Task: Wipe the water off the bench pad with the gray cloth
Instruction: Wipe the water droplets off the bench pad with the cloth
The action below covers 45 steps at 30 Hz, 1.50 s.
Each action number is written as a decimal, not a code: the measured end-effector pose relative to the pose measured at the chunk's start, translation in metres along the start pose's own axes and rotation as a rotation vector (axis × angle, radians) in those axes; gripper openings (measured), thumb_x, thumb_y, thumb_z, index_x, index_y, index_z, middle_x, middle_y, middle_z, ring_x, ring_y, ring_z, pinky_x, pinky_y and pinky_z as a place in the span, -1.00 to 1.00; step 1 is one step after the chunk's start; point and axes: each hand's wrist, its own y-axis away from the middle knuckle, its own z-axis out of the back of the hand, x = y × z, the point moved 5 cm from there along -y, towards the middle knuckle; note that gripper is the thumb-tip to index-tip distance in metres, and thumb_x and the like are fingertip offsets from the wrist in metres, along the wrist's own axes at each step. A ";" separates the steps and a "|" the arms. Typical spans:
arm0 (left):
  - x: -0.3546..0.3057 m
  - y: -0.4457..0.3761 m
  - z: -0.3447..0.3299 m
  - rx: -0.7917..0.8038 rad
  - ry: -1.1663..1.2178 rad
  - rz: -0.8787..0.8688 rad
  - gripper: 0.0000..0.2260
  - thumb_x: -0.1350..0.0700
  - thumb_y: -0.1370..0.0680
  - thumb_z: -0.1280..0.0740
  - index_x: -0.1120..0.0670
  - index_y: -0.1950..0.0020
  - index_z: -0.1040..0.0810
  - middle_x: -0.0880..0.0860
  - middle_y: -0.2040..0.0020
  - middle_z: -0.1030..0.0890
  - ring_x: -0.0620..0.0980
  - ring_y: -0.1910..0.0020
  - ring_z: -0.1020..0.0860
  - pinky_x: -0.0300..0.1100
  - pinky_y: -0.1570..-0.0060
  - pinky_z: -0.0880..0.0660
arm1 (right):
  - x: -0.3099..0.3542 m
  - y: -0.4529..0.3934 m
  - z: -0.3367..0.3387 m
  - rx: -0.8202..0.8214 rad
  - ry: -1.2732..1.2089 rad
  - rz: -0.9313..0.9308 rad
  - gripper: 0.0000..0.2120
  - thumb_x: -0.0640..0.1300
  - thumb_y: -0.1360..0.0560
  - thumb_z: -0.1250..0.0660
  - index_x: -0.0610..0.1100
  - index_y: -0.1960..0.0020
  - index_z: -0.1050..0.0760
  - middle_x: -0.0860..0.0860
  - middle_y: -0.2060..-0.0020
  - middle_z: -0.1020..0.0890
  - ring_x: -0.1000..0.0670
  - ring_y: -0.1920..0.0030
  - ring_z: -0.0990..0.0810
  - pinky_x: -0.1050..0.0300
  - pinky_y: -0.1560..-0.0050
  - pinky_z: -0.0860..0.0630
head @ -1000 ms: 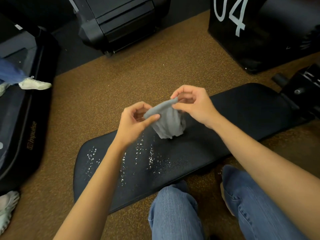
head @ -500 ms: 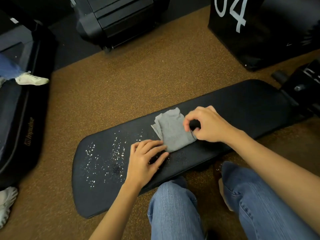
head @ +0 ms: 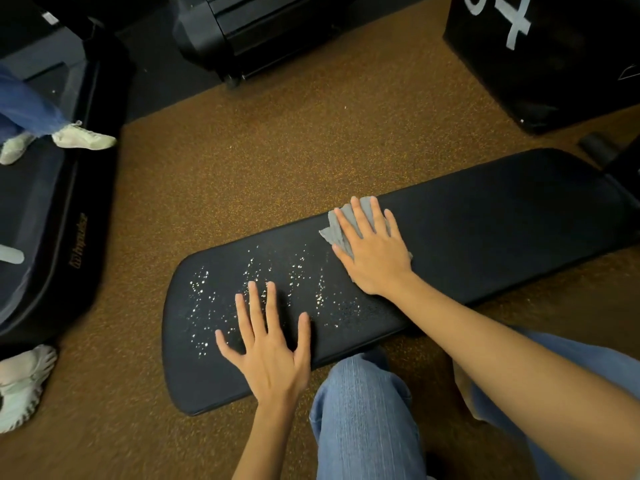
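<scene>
Brown floor [head: 277,161], wet bench pad [head: 502,220], right-palmed gray cloth [head: 334,230]

The bare left hand [head: 272,355] lies flat with fingers straight and spread, its palm down over the near edge of the black padded bench [head: 502,216]; the forearm runs back towards the body. The bare right hand [head: 372,247] presses flat, fingers extended, onto the crumpled gray cloth [head: 334,228], forearm reaching diagonally across
</scene>
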 end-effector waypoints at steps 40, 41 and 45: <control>0.000 0.002 -0.006 -0.034 -0.038 0.041 -0.48 -0.16 -0.59 -0.03 -0.09 -0.55 -0.23 -0.10 -0.60 -0.13 -0.07 -0.59 -0.03 0.27 -0.48 0.06 | 0.034 -0.041 0.008 -0.034 -0.069 0.284 -0.46 -0.11 -0.57 -0.05 -0.30 -0.50 -0.15 -0.23 -0.49 -0.24 -0.16 -0.50 -0.18 -0.02 -0.49 -0.07; 0.000 0.002 -0.005 -0.036 -0.037 0.040 -0.48 -0.16 -0.58 -0.03 -0.09 -0.55 -0.23 -0.10 -0.60 -0.13 -0.07 -0.59 -0.03 0.27 -0.48 0.06 | 0.037 -0.037 0.006 -0.045 -0.094 0.346 -0.47 -0.12 -0.58 -0.07 -0.26 -0.51 -0.15 -0.19 -0.50 -0.22 -0.14 -0.51 -0.17 -0.01 -0.50 -0.06; 0.001 0.003 -0.006 -0.043 -0.029 0.041 -0.48 -0.15 -0.58 -0.05 -0.07 -0.53 -0.26 -0.09 -0.60 -0.15 -0.06 -0.59 -0.04 0.26 -0.48 0.06 | 0.010 -0.039 0.015 -0.027 -0.170 0.410 -0.42 -0.35 -0.51 -0.16 -0.20 -0.51 -0.19 -0.12 -0.50 -0.24 -0.08 -0.52 -0.17 0.06 -0.49 -0.07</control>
